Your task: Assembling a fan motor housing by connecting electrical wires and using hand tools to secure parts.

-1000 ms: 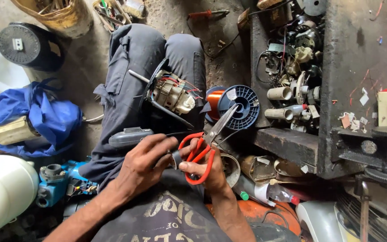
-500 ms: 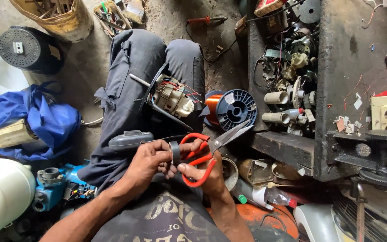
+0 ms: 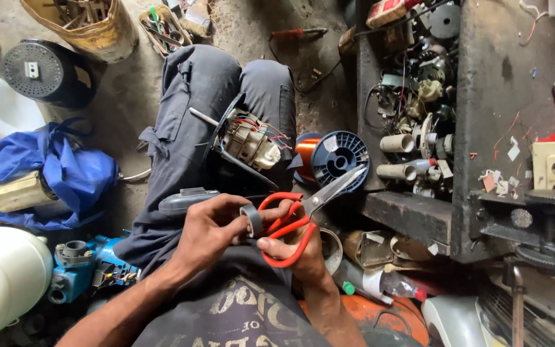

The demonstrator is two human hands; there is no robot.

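Over the lap, the left hand (image 3: pixel 210 234) pinches a small grey tape roll (image 3: pixel 252 220), light and probably tacky, best held by its rim, while the right hand (image 3: pixel 293 247) grips stiff, sharp red-handled scissors (image 3: pixel 297 215) through the loops.

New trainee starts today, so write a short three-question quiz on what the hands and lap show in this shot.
1. True or false: the right hand holds the red-handled scissors with the blades pointing toward the blue spool.
2. What does the left hand pinch? A) a screwdriver B) a small roll of grey tape C) a pair of pliers
3. Fill in: the wired motor rests on the person's ____.

Key
1. True.
2. B.
3. Lap, on the dark trousers.
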